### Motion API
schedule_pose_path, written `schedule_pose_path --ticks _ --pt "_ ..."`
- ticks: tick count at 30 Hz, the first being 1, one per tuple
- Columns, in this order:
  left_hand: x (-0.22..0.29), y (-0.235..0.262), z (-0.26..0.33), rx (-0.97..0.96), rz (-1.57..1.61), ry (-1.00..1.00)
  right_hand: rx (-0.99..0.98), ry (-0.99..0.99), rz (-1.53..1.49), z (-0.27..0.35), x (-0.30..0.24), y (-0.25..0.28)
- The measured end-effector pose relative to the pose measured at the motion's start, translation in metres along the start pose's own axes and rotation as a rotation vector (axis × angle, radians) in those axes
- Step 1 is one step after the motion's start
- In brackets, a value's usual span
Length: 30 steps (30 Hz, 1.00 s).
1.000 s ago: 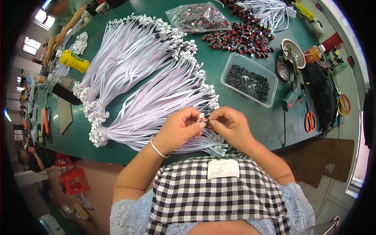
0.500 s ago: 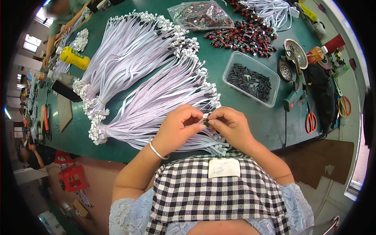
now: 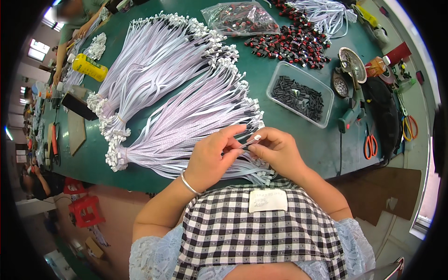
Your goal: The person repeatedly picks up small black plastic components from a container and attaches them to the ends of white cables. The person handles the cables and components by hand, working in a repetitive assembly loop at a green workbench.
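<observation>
Over the front ends of the nearer cable bundle, my two hands meet at one white flat cable (image 3: 247, 143). A small white connector (image 3: 256, 137) tips it, held up between the thumb and forefinger of my right hand (image 3: 276, 148). My left hand (image 3: 210, 153) pinches the same cable at the thumb, its forefinger stretched out above. Beneath my hands spreads the nearer bundle of white flat cables (image 3: 182, 126), tied at its left end, with white connectors and some black sleeves at its right end. A second tied bundle (image 3: 149, 70) lies behind it.
A clear plastic tub (image 3: 329, 112) of black tubes stands to the right. Beyond it are a pile of red-and-black parts (image 3: 298, 46) and a filled plastic bag (image 3: 240, 18). Orange-handled scissors (image 3: 370, 146) and a green heat tool (image 3: 347, 120) lie at right. A yellow bottle (image 3: 88, 67) lies at left.
My left forefinger has lifted off the connector, and my left hand has shifted slightly left. The connector now sticks up at my right fingertips, a little farther right.
</observation>
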<state>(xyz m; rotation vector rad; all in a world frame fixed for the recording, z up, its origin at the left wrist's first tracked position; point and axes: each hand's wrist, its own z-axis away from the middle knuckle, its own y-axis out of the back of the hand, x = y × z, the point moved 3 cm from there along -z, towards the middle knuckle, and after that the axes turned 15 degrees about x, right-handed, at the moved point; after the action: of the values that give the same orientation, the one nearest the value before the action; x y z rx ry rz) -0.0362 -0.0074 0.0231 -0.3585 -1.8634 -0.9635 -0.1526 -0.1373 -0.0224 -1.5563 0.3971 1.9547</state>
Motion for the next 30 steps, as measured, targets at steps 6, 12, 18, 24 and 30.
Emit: schedule_pose_path --ticks 6,12,18,24,30 --pt "0.006 -0.005 -0.006 0.030 -0.050 -0.125 -0.045 0.046 -0.019 -0.005 -0.004 0.001" --pt "0.006 -0.008 -0.009 -0.007 -0.032 -0.054 0.029 0.283 0.114 -0.003 -0.007 0.002" --pt "0.014 -0.009 -0.030 0.128 -0.142 -0.250 0.024 0.545 0.336 -0.021 -0.032 0.012" --pt "-0.009 -0.014 -0.067 0.184 -0.470 -0.496 0.244 0.866 0.835 -0.050 -0.075 0.062" --pt "-0.029 -0.025 -0.049 0.047 -0.348 -0.401 0.159 0.807 1.435 -0.068 -0.056 0.117"
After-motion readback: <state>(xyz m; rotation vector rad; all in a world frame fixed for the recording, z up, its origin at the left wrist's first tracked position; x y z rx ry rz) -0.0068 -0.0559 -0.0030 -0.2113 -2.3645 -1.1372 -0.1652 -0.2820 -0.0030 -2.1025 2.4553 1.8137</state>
